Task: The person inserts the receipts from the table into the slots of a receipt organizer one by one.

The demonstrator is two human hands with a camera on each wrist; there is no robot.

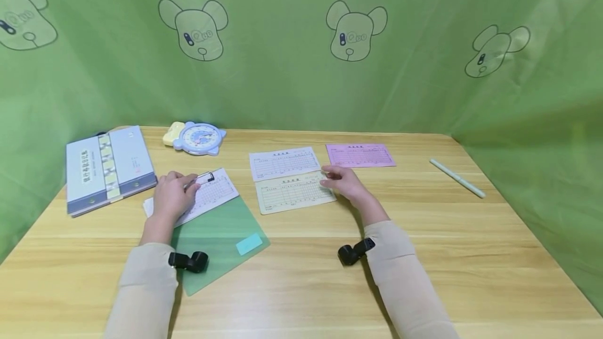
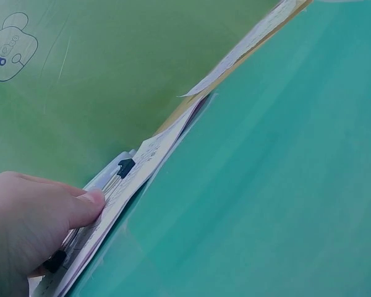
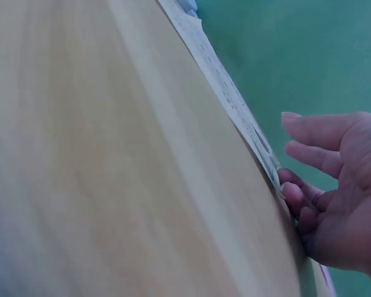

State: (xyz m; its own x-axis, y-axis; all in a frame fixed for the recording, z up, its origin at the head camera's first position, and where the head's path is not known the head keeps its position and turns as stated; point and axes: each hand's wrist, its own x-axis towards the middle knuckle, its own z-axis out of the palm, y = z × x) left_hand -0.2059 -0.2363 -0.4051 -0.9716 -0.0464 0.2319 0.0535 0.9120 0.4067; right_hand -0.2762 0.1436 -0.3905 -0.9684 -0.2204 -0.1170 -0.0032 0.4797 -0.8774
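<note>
My left hand [image 1: 173, 196] pinches the wire clip [image 2: 114, 181] at the upper end of a translucent green clipboard [image 1: 214, 252]. The thumb lies across the clip's bar in the left wrist view. Beneath the clip lies a white printed form [image 1: 214, 195], partly hidden by the hand. My right hand [image 1: 346, 184] is at the right edge of a pale green form [image 1: 287, 198], its upper fingers apart and lower fingertips by the paper's edge in the right wrist view. Just behind, a white form [image 1: 285, 164] lies flat on the table.
A pink form [image 1: 361, 156] lies at the back, with a light green pen [image 1: 457, 178] to its right. A blue-and-white ledger binder [image 1: 129, 153] sits at the left, near a blue bear-shaped clock [image 1: 200, 138]. Green curtain [image 1: 278, 67] borders the wooden table [image 1: 447, 260].
</note>
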